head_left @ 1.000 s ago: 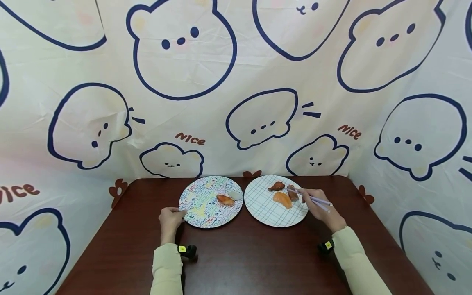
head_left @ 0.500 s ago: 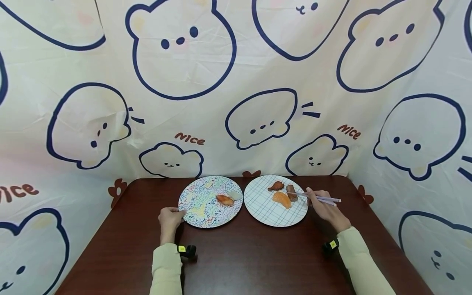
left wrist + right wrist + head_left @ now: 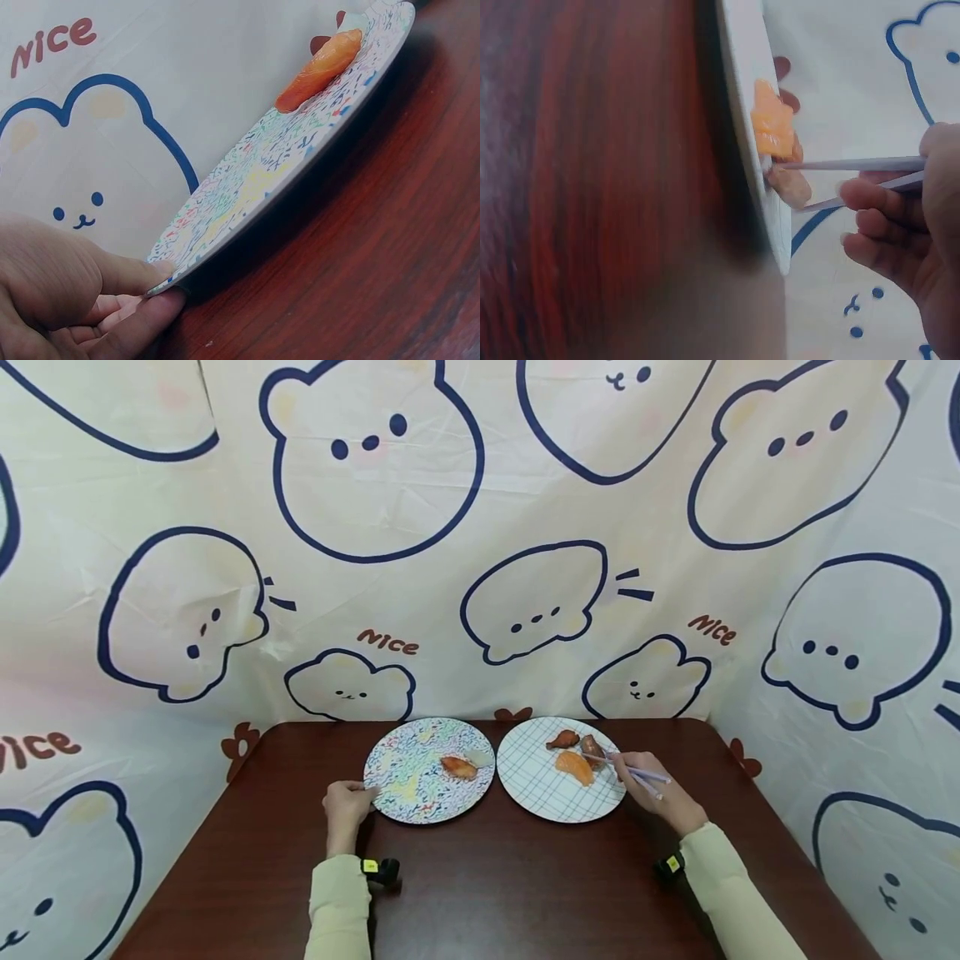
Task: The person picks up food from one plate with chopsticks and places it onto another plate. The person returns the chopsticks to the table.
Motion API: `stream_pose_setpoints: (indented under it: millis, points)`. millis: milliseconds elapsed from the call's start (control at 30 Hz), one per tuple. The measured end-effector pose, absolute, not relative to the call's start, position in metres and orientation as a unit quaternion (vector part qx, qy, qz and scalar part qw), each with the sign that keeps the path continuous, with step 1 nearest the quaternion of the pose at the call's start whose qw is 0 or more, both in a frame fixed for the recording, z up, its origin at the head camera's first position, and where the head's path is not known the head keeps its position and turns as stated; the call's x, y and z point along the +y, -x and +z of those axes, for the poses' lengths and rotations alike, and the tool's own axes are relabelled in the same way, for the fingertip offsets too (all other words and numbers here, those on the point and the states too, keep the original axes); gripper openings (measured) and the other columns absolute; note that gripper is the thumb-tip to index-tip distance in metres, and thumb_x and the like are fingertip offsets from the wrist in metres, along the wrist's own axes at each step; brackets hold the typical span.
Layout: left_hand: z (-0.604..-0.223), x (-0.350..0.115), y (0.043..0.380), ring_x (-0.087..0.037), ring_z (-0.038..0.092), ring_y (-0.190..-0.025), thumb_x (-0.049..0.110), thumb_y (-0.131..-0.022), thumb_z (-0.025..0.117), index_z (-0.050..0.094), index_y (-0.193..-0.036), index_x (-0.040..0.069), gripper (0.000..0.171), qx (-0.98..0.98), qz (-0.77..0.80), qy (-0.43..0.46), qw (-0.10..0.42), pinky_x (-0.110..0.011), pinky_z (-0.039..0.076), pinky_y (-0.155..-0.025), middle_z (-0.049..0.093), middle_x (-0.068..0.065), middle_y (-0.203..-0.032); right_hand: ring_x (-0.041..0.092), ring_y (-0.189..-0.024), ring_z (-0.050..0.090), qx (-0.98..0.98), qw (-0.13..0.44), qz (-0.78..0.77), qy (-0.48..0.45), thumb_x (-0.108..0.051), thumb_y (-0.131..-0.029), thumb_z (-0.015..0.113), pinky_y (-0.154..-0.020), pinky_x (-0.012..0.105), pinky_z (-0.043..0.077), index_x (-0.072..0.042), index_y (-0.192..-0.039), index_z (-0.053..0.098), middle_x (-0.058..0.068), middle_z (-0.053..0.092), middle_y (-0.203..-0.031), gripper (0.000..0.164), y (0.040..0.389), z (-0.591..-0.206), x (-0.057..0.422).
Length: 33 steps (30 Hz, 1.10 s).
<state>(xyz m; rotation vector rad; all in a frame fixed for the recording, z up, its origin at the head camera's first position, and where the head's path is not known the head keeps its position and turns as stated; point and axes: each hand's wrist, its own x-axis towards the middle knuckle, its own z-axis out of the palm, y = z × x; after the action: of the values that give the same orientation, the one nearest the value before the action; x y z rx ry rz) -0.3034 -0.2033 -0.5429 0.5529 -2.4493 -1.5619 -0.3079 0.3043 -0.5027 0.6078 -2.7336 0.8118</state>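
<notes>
My left hand [image 3: 345,806] pinches the left rim of a multicoloured speckled plate [image 3: 405,808], its thumb on top and fingers underneath in the left wrist view. On that plate lie a glossy orange-brown food piece [image 3: 322,69] and a pale translucent piece [image 3: 480,757]. Purple-white chopsticks [image 3: 877,163] are held in my right hand [image 3: 667,793]. Their tips are at a brown sausage-like piece [image 3: 791,189] on the checked plate [image 3: 540,800], one stick to each side of it. Beside it lie an orange slice with stripes [image 3: 574,767] and a small brown drumstick [image 3: 562,739].
Both plates stand side by side near the far edge of a dark red-brown table [image 3: 480,893]. A cream cloth [image 3: 420,593] printed with bear outlines hangs right behind the table and at both sides.
My right hand drew rightward with the chopsticks, then came back left over the checked plate. The brown piece has turned and now sits tilted. My left hand stays at the speckled plate.
</notes>
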Motion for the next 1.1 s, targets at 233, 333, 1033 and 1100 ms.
stream_pose_setpoints:
  millis: [233,333,1033,1100]
  points:
    - [-0.543,-0.202,0.305,-0.022,0.069,-0.065,0.009,-0.09,0.072,0.066,-0.11,-0.016,0.032,-0.826,-0.527,-0.181,0.087,-0.038,0.057,-0.062,0.066,-0.033,-0.101,0.007,-0.055,0.041,-0.934,0.137,0.229,-0.239,-0.015,-0.108,0.048,-0.052,0.023,0.04,-0.002,-0.072,0.065,-0.008,0.04,-0.058,0.042,0.309,-0.505,0.298]
    - [-0.542,-0.202,0.303,-0.022,0.068,-0.065,0.01,-0.09,0.073,0.067,-0.107,-0.015,0.03,-0.825,-0.527,-0.186,0.087,-0.038,0.056,-0.061,0.066,-0.031,-0.097,0.005,-0.054,0.04,-0.93,0.124,0.248,-0.242,-0.017,-0.109,0.047,-0.05,0.022,0.04,0.0,-0.076,0.066,-0.008,0.038,-0.058,0.041,0.309,-0.506,0.299]
    - [-0.541,-0.202,0.304,-0.021,0.068,-0.064,0.009,-0.09,0.073,0.07,-0.101,-0.013,0.025,-0.827,-0.521,-0.188,0.091,-0.034,0.054,-0.059,0.069,-0.026,-0.091,0.005,-0.061,0.053,-0.939,0.078,0.217,-0.255,-0.007,-0.101,0.055,-0.058,0.022,0.048,0.01,-0.12,0.07,0.01,0.071,-0.078,0.029,0.31,-0.502,0.287]
    - [-0.542,-0.202,0.304,-0.021,0.067,-0.064,0.009,-0.09,0.073,0.07,-0.101,-0.013,0.025,-0.827,-0.522,-0.187,0.091,-0.034,0.053,-0.059,0.069,-0.026,-0.091,0.008,-0.07,0.063,-0.94,0.084,0.215,-0.25,-0.01,-0.102,0.057,-0.064,0.025,0.055,0.009,-0.119,0.071,0.016,0.076,-0.092,0.029,0.309,-0.501,0.286]
